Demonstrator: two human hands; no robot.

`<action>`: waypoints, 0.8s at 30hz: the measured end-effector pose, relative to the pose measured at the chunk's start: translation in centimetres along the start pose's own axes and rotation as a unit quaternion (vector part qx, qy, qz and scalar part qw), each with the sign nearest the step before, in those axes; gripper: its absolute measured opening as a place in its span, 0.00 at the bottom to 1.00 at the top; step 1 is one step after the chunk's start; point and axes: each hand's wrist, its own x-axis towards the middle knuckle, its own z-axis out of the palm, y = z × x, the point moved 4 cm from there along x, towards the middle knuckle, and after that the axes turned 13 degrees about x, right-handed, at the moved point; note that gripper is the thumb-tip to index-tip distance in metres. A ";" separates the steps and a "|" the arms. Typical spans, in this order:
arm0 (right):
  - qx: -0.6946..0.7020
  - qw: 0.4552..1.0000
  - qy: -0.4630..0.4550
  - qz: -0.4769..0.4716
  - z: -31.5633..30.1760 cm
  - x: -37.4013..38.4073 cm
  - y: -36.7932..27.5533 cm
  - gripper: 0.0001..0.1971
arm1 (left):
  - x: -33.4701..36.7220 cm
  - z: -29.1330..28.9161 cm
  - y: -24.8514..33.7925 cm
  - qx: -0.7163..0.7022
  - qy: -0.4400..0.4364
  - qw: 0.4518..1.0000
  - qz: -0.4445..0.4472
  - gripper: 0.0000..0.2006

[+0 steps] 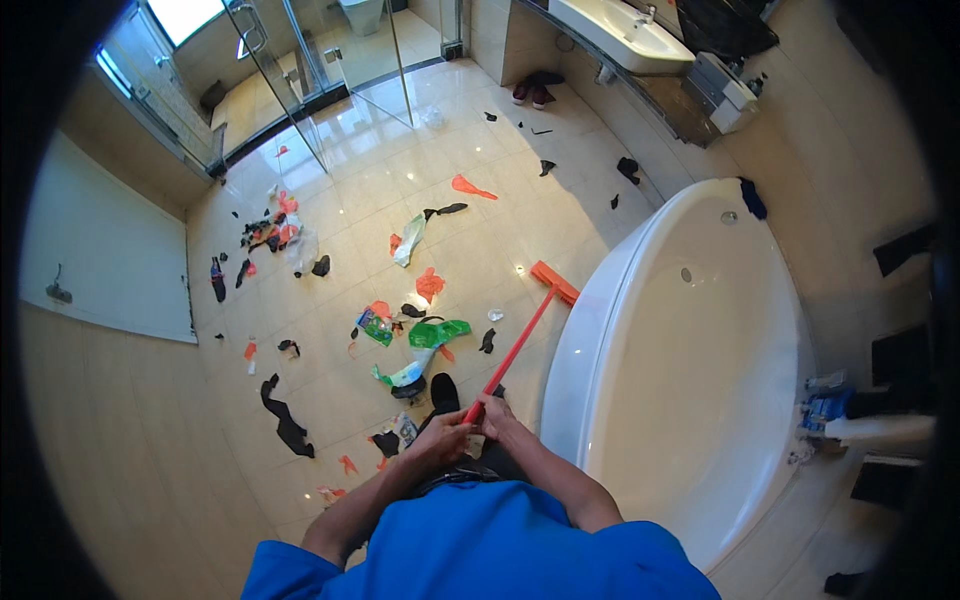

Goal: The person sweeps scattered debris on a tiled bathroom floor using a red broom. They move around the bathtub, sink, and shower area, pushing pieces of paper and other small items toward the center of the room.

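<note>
A broom with a red handle [519, 346] and an orange-red head slants away from my body to the right. Its head [555, 282] rests on the tiled floor beside the bathtub. My right hand [494, 416] wraps round the upper part of the handle. Close by, my left hand [442, 438] closes on the handle's top end, its fingertips partly hidden. Left of the broom lie a green plastic bag [437, 333], a crumpled orange-red scrap [430, 285] and a small black scrap [487, 341].
The white bathtub [592, 330] bounds the right side. A litter pile [275, 228] lies at the far left, and a long black scrap [286, 416] nearer me. Glass shower doors [350, 60] stand at the back. Shoes [530, 95] sit below the sink [625, 35].
</note>
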 end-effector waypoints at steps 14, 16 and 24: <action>0.031 0.999 -0.017 -0.029 4.9 2.1 -9.6 0.12 | 6.4 -3.3 9.9 0.045 -0.009 0.999 -0.020 0.18; 0.037 0.999 -0.014 -0.025 5.6 2.3 -12.7 0.11 | 8.5 -3.3 11.9 0.045 0.006 0.998 -0.038 0.18; 0.049 0.998 0.010 -0.049 3.3 7.1 -28.1 0.11 | 18.3 0.5 22.8 0.132 -0.004 0.991 -0.021 0.18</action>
